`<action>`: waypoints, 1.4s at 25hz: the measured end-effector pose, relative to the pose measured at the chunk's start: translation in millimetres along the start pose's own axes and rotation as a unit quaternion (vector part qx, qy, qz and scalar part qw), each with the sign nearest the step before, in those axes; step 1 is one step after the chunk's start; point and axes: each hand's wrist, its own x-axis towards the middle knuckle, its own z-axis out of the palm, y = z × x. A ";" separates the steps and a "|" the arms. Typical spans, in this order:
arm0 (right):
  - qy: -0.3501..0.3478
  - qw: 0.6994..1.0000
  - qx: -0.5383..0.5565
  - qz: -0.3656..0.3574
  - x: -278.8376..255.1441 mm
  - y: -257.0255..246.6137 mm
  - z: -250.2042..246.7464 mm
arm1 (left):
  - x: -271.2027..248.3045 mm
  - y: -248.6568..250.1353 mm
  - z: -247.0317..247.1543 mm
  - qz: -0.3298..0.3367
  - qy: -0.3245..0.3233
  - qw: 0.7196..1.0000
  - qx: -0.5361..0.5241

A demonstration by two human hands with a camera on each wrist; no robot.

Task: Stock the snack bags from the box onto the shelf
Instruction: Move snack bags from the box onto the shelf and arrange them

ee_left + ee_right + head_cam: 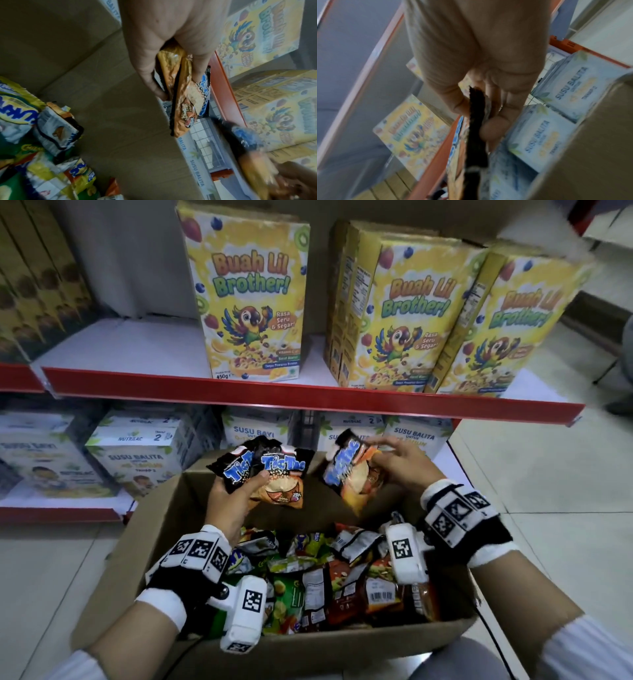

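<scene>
Left hand gripped two black Tic Tac bags fanned together at frame centre, thumb over the fronts and fingers curled behind, held above the far wall of the open cardboard box. Right hand pinched a third Tic Tac bag by its edge just right of centre, tilted, fingers partly extended, near the left pair but apart. Box in the lower half held mixed snack packs; the red-edged shelf above carried yellow cereal boxes, milk cartons below.
</scene>
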 end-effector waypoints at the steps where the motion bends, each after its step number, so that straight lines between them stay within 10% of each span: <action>1: -0.013 0.997 0.069 -0.015 -5.9 -10.2 -0.3 | -0.9 5.2 4.7 -0.008 -0.015 1.000 -0.002; 7: -0.070 0.945 0.317 0.035 -27.6 -35.1 29.4 | -12.1 27.1 30.8 -0.028 -0.094 0.994 -0.046; 14: 0.021 0.984 0.163 -0.070 -24.3 -38.8 42.5 | -14.2 38.0 36.9 0.040 -0.190 0.980 -0.044; 21: 0.014 0.961 0.242 -0.137 -1.5 -44.0 56.3 | 2.4 40.1 42.1 0.092 -0.171 0.976 -0.096; 35: 0.005 0.934 0.339 -0.117 -67.2 -268.3 -3.5 | -99.1 268.9 100.4 0.110 -0.109 0.986 -0.059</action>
